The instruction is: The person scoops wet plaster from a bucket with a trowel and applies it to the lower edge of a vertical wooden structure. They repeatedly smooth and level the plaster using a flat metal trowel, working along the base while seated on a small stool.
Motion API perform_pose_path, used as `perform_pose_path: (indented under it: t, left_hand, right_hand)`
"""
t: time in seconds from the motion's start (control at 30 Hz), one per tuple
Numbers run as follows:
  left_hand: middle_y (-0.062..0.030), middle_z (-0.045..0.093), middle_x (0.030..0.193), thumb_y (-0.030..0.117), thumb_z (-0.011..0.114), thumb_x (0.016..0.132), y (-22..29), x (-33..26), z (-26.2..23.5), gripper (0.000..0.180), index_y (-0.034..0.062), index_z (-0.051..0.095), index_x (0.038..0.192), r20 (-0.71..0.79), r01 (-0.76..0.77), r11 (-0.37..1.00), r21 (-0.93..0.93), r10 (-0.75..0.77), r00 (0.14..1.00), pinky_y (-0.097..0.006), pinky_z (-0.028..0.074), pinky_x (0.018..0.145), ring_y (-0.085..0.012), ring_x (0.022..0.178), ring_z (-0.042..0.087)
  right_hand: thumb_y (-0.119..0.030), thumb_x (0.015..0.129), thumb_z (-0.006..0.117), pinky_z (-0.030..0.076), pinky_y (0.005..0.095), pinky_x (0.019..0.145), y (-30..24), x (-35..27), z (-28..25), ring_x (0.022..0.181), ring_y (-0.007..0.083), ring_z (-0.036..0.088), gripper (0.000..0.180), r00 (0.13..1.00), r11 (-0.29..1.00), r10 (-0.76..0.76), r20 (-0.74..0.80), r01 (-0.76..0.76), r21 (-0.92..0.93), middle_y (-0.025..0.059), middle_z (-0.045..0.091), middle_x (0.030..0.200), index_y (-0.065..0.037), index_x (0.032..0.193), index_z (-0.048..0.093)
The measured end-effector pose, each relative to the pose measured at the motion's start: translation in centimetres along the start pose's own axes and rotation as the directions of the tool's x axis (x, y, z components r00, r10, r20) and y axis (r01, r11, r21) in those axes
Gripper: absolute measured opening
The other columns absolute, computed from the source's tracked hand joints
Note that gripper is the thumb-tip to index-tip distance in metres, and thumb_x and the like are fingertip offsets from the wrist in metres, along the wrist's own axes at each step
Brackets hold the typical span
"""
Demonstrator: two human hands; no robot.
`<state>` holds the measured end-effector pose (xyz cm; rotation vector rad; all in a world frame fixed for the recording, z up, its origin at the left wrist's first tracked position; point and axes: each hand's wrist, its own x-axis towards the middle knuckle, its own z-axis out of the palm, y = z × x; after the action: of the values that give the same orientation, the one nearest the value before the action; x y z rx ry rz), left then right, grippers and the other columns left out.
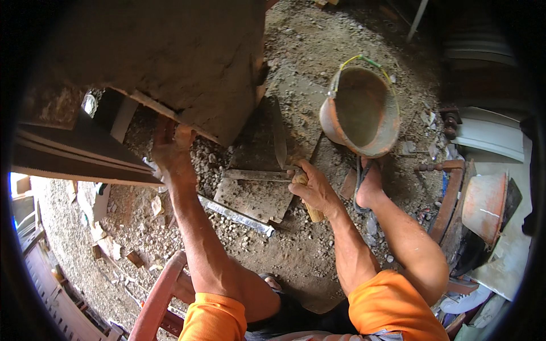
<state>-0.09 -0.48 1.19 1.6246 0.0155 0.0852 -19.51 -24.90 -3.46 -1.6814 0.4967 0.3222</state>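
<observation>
My right hand (314, 190) grips the wooden handle of a trowel (280, 139), whose dark blade points up and away over a flat mortar-stained board (256, 196) on the ground. My left hand (170, 150) reaches up and holds the lower edge of a rough plastered wall block (187, 57), fingers pressed against its underside. Both bare forearms come up from my orange shorts at the bottom. My right foot in a sandal (368, 184) rests beside an orange bucket (364, 111).
The orange bucket is tilted, smeared with cement, with a wire handle. A metal strip (236, 215) lies on the gravel by the board. Dark planks (79, 150) jut out at left. A red curved pipe (156, 295) sits below. Another orange pot (483, 204) and debris crowd the right.
</observation>
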Motion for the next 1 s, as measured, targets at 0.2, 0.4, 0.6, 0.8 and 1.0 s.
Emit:
perform_pose_path:
  t: [0.2,0.4,0.6,0.8,1.0]
  left_hand:
    - [-0.0178,0.060,0.144,0.061,0.090,0.073,-0.4,0.1,-0.1,0.109,-0.0031,0.048,0.151,-0.005,0.045,0.997,-0.064,-0.045,0.999,-0.048,0.055,0.106,-0.0317,0.132,0.058]
    - [-0.0219,0.057,0.145,0.065,0.090,0.070,-0.6,0.3,-0.2,0.115,-0.0060,0.047,0.150,0.012,0.031,0.998,-0.063,-0.031,0.999,-0.049,0.054,0.109,-0.0336,0.134,0.057]
    - [-0.0223,0.057,0.145,0.064,0.091,0.070,-0.4,0.2,-0.1,0.116,-0.0071,0.047,0.150,0.001,0.018,0.999,-0.043,-0.018,1.000,-0.050,0.055,0.109,-0.0333,0.134,0.057]
    - [-0.0210,0.060,0.141,0.058,0.092,0.072,-0.3,0.0,0.6,0.111,-0.0067,0.047,0.150,-0.042,-0.002,0.995,-0.099,-0.002,0.999,-0.051,0.057,0.106,-0.0322,0.130,0.061]
    - [-0.0191,0.062,0.139,0.062,0.092,0.070,-0.2,0.0,0.6,0.111,-0.0056,0.050,0.148,-0.037,-0.037,0.995,-0.094,0.034,0.999,-0.051,0.056,0.105,-0.0318,0.129,0.062]
  right_hand:
    - [-0.018,0.085,0.077,0.052,0.0265,0.058,-3.6,-4.4,-6.5,0.071,0.0116,0.059,0.061,0.954,0.979,-0.119,-0.274,0.159,0.127,0.0043,0.063,0.094,0.000,0.138,0.053]
    - [-0.026,0.086,0.078,0.058,0.0373,0.081,-6.9,-3.5,-19.6,0.094,0.0227,0.069,0.060,0.892,0.901,-0.042,-0.450,-0.161,-0.403,0.0152,0.070,0.110,0.003,0.134,0.057]
    - [-0.035,0.095,0.069,0.052,0.0492,0.101,-4.9,-0.9,-23.9,0.120,0.0389,0.066,0.040,0.891,0.276,-0.025,-0.453,-0.429,-0.860,0.0190,0.072,0.125,-0.011,0.128,0.069]
    - [-0.037,0.097,0.067,0.051,0.0519,0.099,-2.8,2.9,-22.4,0.119,0.0363,0.068,0.037,0.952,0.180,0.038,-0.304,-0.306,-0.935,0.0163,0.073,0.125,-0.014,0.126,0.074]
    - [-0.035,0.097,0.066,0.052,0.0511,0.099,-0.9,5.4,-21.1,0.117,0.0383,0.068,0.035,0.977,0.221,0.050,-0.205,-0.211,-0.952,0.0177,0.074,0.121,-0.012,0.121,0.076]
